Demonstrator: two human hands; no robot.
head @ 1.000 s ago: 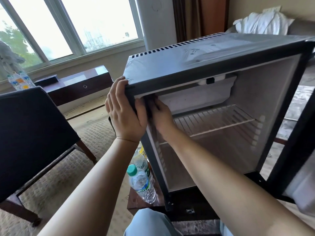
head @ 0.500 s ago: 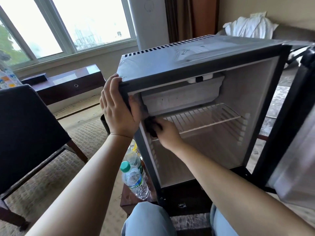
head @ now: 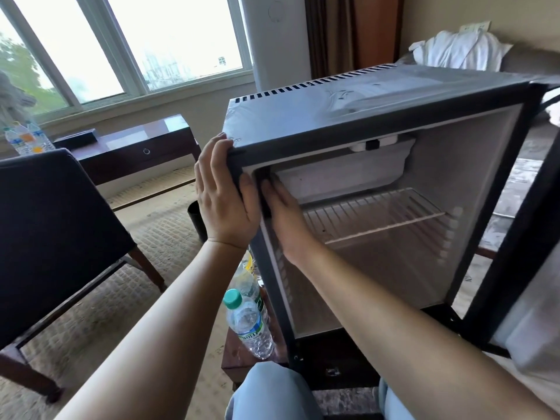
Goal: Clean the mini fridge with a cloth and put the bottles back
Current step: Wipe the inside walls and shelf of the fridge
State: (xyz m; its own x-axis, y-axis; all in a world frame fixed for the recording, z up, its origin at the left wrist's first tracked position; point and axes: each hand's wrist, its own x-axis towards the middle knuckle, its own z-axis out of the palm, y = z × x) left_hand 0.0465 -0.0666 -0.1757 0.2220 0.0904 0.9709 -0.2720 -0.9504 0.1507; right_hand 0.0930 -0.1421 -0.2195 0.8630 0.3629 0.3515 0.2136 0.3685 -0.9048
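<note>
1. The dark grey, boxy mini fridge (head: 333, 122) stands upright on the desk (head: 239, 359), its open front facing the person.
2. The left hand (head: 224, 201) braces the fridge's top corner with straight fingers.
3. The right hand (head: 288, 219) presses a dark cloth (head: 266, 187) inside with flat fingers.

The mini fridge (head: 348, 116) gaped wide, roomy beneath its wire shelf (head: 378, 216). The left hand (head: 224, 201) and right hand (head: 285, 213) crowded its upper left corner; bottles (head: 248, 325) stood just beside its lower left corner.

Cloth (head: 266, 195) barely peeks out, mostly buried under the right hand (head: 288, 219). Fridge door (head: 515, 268) runs off the right edge, blurred. Second bottle (head: 246, 280) sits half hidden behind the front bottle (head: 248, 325).
</note>
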